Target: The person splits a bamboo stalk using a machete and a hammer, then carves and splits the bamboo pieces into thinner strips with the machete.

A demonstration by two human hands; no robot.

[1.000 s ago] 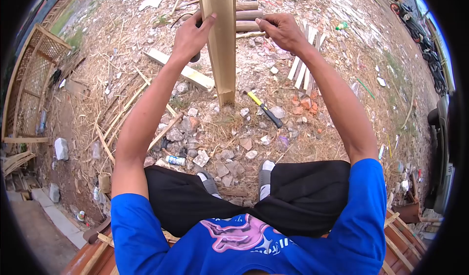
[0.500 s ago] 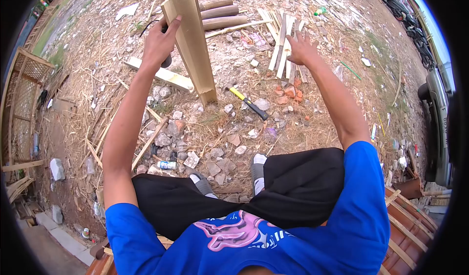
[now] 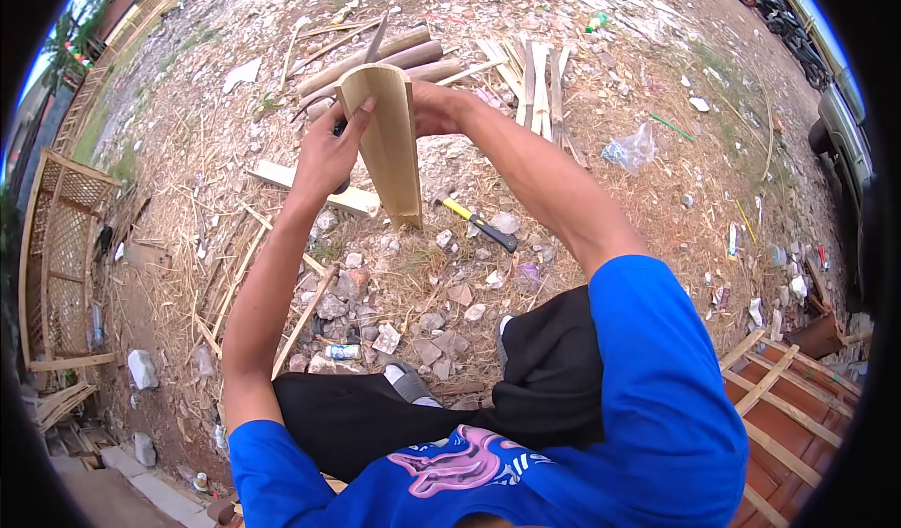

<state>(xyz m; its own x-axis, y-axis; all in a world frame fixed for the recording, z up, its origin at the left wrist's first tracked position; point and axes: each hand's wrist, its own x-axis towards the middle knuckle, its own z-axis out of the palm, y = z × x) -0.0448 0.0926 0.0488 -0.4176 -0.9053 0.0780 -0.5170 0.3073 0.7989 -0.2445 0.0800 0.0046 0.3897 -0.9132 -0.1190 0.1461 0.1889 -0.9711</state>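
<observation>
A split half of a bamboo pole point(image 3: 387, 138) stands upright, slightly tilted, its pale hollow side facing me and its lower end at the ground. My left hand point(image 3: 336, 148) is closed on its left edge, thumb on the inner face. A dark handle shows in the same hand, and a long blade point(image 3: 377, 38), apparently a machete's, rises behind the bamboo's top. My right hand point(image 3: 430, 112) reaches to the bamboo's upper right edge; its fingers are hidden behind it. A hammer point(image 3: 479, 225) with a yellow and black handle lies on the ground to the right of the bamboo's foot.
Several bamboo poles point(image 3: 404, 59) and a bundle of split strips point(image 3: 540, 87) lie beyond the hands. A pale wooden block point(image 3: 282, 175) is left of the bamboo. Stones point(image 3: 427, 352), a can point(image 3: 343, 352) and a plastic bag point(image 3: 631, 150) litter the ground. A wooden lattice point(image 3: 70, 246) stands at left.
My right hand has moved left from above the strips to the bamboo's upper edge. The bamboo's top and my left hand appear lower and farther right as the view shifts.
</observation>
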